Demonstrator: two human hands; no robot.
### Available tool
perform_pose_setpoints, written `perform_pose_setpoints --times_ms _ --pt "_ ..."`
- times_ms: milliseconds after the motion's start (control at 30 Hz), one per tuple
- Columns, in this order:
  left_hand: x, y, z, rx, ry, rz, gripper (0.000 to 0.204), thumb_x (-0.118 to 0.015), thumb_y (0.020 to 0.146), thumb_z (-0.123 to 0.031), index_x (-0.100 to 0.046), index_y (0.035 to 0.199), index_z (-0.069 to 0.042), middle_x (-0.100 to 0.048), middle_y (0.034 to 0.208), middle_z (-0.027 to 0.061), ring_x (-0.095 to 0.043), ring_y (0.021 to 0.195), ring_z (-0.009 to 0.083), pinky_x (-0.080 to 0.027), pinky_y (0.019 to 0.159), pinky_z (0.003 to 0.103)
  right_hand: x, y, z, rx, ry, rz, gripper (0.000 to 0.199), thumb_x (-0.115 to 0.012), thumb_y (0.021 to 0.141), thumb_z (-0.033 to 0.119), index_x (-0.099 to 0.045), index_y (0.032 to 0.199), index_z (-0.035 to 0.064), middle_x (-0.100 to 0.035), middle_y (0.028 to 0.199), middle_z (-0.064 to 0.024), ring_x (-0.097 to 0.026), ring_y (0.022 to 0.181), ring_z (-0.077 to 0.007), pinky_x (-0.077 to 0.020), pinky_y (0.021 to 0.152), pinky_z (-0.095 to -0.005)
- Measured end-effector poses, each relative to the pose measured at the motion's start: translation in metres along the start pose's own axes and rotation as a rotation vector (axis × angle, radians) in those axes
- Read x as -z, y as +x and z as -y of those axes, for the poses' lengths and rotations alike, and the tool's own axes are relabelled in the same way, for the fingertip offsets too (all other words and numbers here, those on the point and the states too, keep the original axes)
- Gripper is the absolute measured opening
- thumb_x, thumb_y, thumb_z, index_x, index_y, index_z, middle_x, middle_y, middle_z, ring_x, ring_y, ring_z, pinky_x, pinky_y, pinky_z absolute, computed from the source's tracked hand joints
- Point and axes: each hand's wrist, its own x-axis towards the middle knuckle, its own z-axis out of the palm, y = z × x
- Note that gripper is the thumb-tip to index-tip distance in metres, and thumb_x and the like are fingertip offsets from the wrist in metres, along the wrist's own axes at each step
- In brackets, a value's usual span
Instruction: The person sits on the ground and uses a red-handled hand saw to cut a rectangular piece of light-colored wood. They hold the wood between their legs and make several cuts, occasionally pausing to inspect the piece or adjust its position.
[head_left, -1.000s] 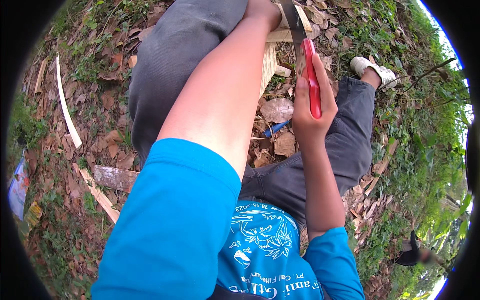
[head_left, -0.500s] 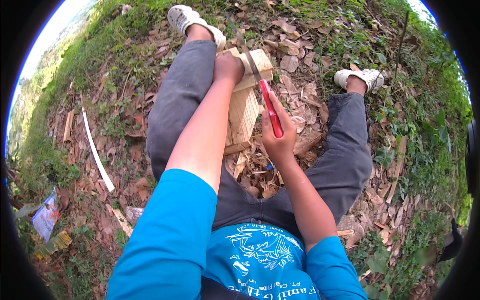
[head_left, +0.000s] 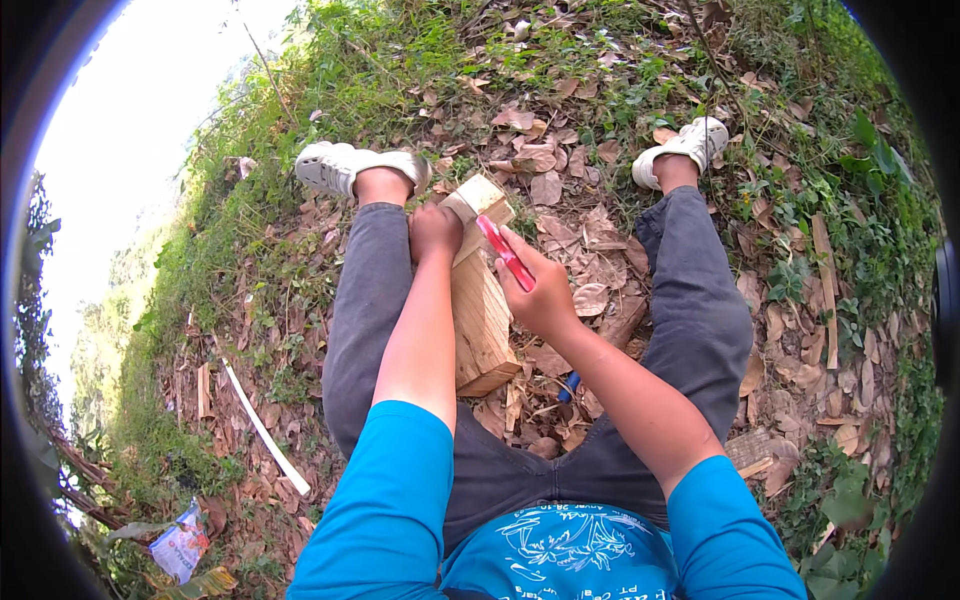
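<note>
My right hand [head_left: 540, 290] is closed round the red handle of a saw [head_left: 508, 256]. Its narrow blade runs away from me across a pale squared piece of wood [head_left: 484, 194], and is hard to make out against it. Gripping that same piece from the left is my left hand [head_left: 436, 232], its fingers curled and partly hidden, beside my left shin. The piece lies across the far end of a thicker wooden block [head_left: 482, 330], which rests on the ground between my legs.
Dry leaves and wood chips cover the ground, with a small blue object [head_left: 569, 387] near my right thigh. A long pale strip [head_left: 265, 430] and a plastic packet [head_left: 180, 542] lie at left. A thin wooden slat [head_left: 826, 290] lies at right.
My right hand has pushed the saw forward, so its handle is closer to the wood. My left hand keeps its grip. The whole view has shifted with my head.
</note>
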Motion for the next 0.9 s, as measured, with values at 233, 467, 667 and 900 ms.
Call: perform_pose_setpoints --times_ms 233,467,667,900 --pt "-0.015 0.021 0.019 -0.129 -0.016 0.042 0.034 -0.045 0.093 -0.021 -0.066 0.1 0.004 -0.067 0.112 0.0305 -0.062 0.105 0.0484 -0.046 0.099 0.057 0.001 -0.006 -0.015 -0.018 0.009 0.054 0.053 -0.067 0.096 0.011 -0.055 0.148 0.0092 -0.074 0.111 -0.0216 -0.076 0.094 -0.0232 -0.0559 0.082 -0.0321" --pt "0.003 0.027 -0.006 0.065 0.046 0.224 0.046 -0.04 0.097 -0.027 -0.076 0.101 0.003 -0.073 0.108 0.0284 -0.069 0.105 0.0442 -0.051 0.1 0.051 -0.001 -0.011 -0.013 0.018 -0.044 0.056 0.054 -0.064 0.097 0.004 -0.052 0.15 0.0027 -0.07 0.128 -0.0206 -0.07 0.108 -0.0178 -0.0534 0.091 -0.0299" --pt "0.004 0.029 -0.004 0.111 -0.021 0.231 0.048 -0.04 0.097 -0.03 -0.077 0.102 0.001 -0.073 0.109 0.0278 -0.069 0.106 0.044 -0.051 0.099 0.051 -0.006 -0.007 0.002 -0.005 -0.027 0.074 0.053 -0.063 0.099 0.007 -0.05 0.151 0.001 -0.068 0.131 -0.0206 -0.066 0.115 -0.0176 -0.05 0.098 -0.0305" --pt "0.016 0.024 -0.01 0.141 -0.083 0.309 0.054 -0.036 0.101 -0.035 -0.076 0.106 0.0 -0.071 0.114 0.0272 -0.068 0.11 0.044 -0.05 0.102 0.051 -0.008 -0.026 0.025 -0.024 -0.081 0.124 0.056 -0.062 0.101 0.008 -0.045 0.153 0.0006 -0.065 0.137 -0.0197 -0.065 0.115 -0.0159 -0.05 0.097 -0.0292"
